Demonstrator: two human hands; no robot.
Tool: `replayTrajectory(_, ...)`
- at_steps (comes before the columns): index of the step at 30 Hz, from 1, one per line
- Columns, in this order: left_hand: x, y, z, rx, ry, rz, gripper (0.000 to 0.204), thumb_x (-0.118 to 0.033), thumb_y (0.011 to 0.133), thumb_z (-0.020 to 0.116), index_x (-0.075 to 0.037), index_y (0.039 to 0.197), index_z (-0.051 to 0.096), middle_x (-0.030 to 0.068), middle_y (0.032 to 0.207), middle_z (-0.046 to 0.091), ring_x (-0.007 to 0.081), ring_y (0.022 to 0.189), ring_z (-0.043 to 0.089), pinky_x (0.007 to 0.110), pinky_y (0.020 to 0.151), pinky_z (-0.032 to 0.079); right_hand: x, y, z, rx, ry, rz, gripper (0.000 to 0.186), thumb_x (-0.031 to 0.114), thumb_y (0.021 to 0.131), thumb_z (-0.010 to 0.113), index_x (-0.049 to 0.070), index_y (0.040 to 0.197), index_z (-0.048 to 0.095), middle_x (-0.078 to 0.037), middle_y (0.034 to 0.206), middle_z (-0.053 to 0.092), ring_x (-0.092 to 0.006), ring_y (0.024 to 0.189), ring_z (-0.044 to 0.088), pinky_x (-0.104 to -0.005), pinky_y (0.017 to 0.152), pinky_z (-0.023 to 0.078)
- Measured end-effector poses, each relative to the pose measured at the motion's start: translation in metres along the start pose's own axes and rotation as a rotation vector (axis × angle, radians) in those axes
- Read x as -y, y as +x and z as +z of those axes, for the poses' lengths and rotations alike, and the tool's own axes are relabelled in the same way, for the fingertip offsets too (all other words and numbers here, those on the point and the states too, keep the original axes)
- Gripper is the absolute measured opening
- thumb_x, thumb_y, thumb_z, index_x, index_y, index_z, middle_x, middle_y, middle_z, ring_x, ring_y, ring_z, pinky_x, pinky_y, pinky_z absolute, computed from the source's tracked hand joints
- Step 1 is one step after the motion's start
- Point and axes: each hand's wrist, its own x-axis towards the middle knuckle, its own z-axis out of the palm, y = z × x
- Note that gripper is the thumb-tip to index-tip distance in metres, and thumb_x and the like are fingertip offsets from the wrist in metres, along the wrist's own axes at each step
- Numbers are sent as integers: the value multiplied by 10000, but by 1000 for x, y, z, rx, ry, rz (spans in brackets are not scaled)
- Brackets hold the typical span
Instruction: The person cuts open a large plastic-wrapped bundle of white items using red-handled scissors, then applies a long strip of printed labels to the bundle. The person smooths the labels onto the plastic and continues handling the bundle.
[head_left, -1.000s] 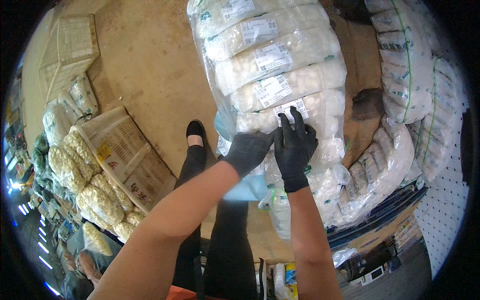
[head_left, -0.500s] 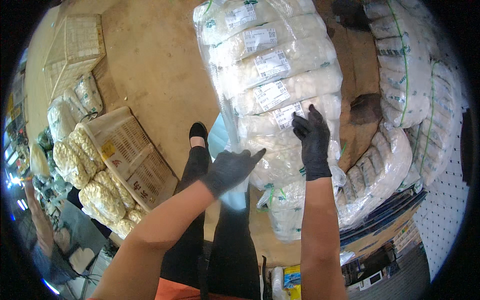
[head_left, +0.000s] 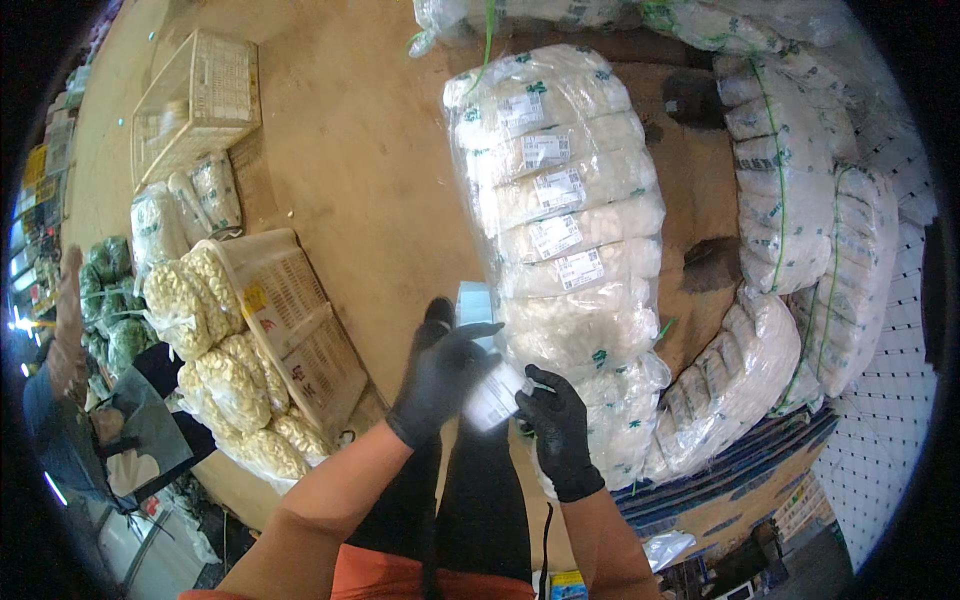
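Observation:
My left hand, in a black glove, is closed around a light-blue sheet that sticks out beyond its fingers. Between both hands is a white printed label; its left edge lies against my left hand. The thumb and fingers of my right hand, also black-gloved, pinch the label's right edge. Just beyond my hands lies a large clear plastic sack packed with several stacked bags of pale contents. Labels run in a column down several of those bags. What my left fingers do underneath is hidden.
A tipped cream crate lies at left beside bags of pale yellow pieces. Farther back stands another crate. More packed sacks line the right side and the far edge. Brown floor stretches between. A person's arm shows at far left.
My right hand has come off the labelled bags, down and left, and now pinches a white label beside my left hand. The view has shifted, showing more sacks at the far edge.

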Motion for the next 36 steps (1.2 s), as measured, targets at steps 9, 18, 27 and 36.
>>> replayTrajectory(9,7,-16,-39,448,43,-161,335,-181,728,653,-2,994,559,131,867,613,176,772,580,276,710,448,26,-7,28,-105,-22,-230,423,-37,722,571,-24,1126,447,-109,976,550,-156,878,529,-267,779,429)
replayTrajectory(18,2,-26,-67,440,105,-9,314,-136,722,652,15,984,569,122,853,617,170,767,581,268,697,455,19,-22,58,-409,-660,-680,401,-50,696,595,-6,1075,469,-120,897,560,-220,830,541,-305,761,433)
replayTrajectory(27,26,-38,-64,446,82,112,281,-141,715,651,-11,954,583,152,925,596,227,856,584,297,734,469,10,-30,71,20,-986,-781,174,99,652,679,29,784,589,-111,766,577,-275,724,548,-356,661,421)
replayTrajectory(36,28,-46,-53,712,363,278,255,-59,719,599,-30,971,581,140,912,594,268,879,571,342,755,462,-42,-6,-15,220,-836,-531,89,67,739,593,-2,795,586,-80,753,591,-200,641,563,-298,578,450)
